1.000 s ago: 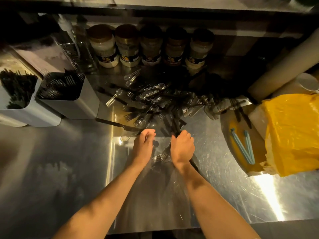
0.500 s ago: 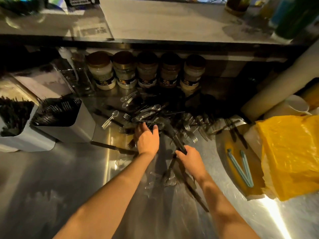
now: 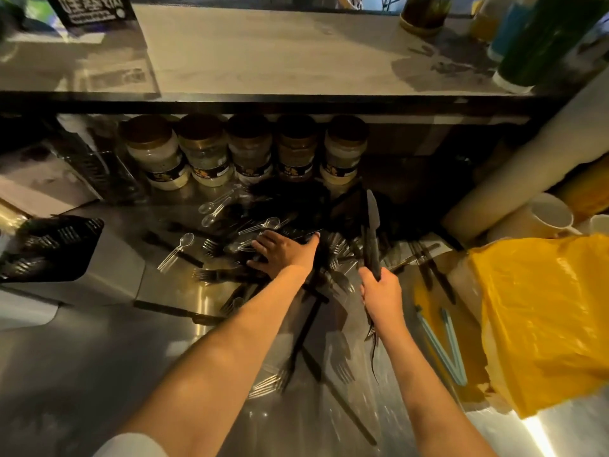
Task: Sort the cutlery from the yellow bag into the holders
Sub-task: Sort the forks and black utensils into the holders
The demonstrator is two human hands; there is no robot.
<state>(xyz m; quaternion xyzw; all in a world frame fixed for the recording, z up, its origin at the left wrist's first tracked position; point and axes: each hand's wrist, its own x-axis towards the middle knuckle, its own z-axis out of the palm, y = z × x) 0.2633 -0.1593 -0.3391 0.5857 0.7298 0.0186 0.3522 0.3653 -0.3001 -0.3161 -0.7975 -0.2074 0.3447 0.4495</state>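
Right hand (image 3: 382, 296) grips black knives (image 3: 372, 232), centre frame.
Left hand (image 3: 283, 252), fingers spread, presses cutlery pile (image 3: 230, 252) on counter (image 3: 82, 374).

We look down on a scratched steel desk (image 3: 99, 374) that throws back a bright glare at its near right corner. Above it runs a pale shelf (image 3: 263, 54) with a dark front edge, shading a row of five jars (image 3: 250, 150) at the back. The light is dim and warm.
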